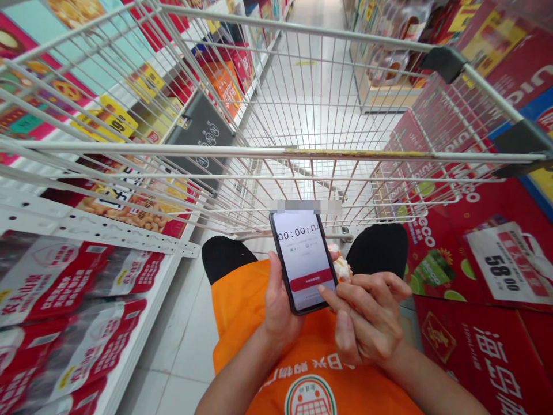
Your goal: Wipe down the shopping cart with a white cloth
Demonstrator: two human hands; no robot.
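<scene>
A smartphone [304,265] in a dark case shows a running-time display and a red button. My left hand [280,300] is closed around it from the left side and from behind. My right hand [371,314] holds nothing; its index fingertip is at the lower right of the screen, by the red button, and the other fingers are loosely bent and apart. Whether that fingertip presses the glass, I cannot tell. Behind the phone's right edge a small white and orange thing [341,266] shows in part. Below both hands lies an orange apron [242,311] with white lettering.
A metal shopping cart [224,151] stands directly in front of me. Shelves with packaged goods [56,276] and yellow price tags [113,118] line the left. Stacked red drink cartons [449,253] and a price sign [503,271] are at right. The tiled aisle [302,86] runs ahead.
</scene>
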